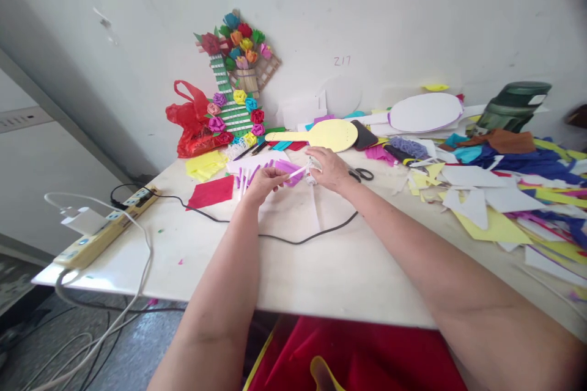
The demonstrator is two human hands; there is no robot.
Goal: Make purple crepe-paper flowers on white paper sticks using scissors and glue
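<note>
My left hand point(267, 183) is closed in a pinch on one end of a thin white strip point(298, 172). The strip reaches across to my right hand point(329, 169), whose fingers curl around a small whitish object I cannot make out. Below that hand a pale narrow strip point(314, 211) runs down over the tabletop. Just behind and beside my left hand are short purple-and-white sticks point(244, 180) and a piece of purple paper point(290, 170). Black-handled scissors point(364, 175) lie right of my right hand, partly hidden by it.
A black cord point(293, 242) loops across the table from a power strip point(101, 229) at left. Behind stand a paper-flower guitar point(236, 116), a red bag point(192, 122) and a yellow paddle-shaped cutout point(332, 134). Paper scraps point(495, 195) and a green bottle point(513, 107) are at right.
</note>
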